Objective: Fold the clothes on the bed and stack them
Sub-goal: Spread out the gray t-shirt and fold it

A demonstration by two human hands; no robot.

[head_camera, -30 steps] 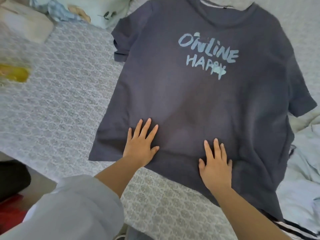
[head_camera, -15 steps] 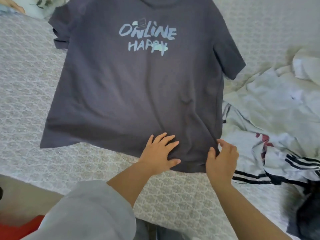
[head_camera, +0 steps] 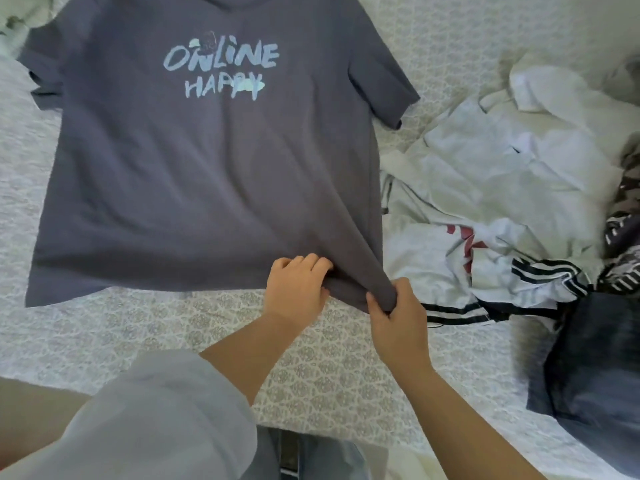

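Both hands (head_camera: 346, 299) grip T-shirt (head_camera: 207, 174) on patterned bedspread (head_camera: 138, 327).

t-shirt (head_camera: 194, 174) on bed (head_camera: 104, 327), clothes pile (head_camera: 502, 188) right

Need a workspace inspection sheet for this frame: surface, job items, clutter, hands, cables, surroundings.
Surface: bed cover, pale with a lattice pattern, wrinkled at right.
Job's things: grey T-shirt spread flat, print side up, lower right hem corner lifted and bunched; unfolded white clothes in a heap to its right; black-striped garment and dark garment at the right edge.
Clutter: light fabric at top left, kind unclear.
Hands: left hand with curled fingers gathers the hem; right hand pinches the hem corner, grip closed on cloth.
Cables: nothing seen.
Surroundings: person's pale sleeve in the foreground.
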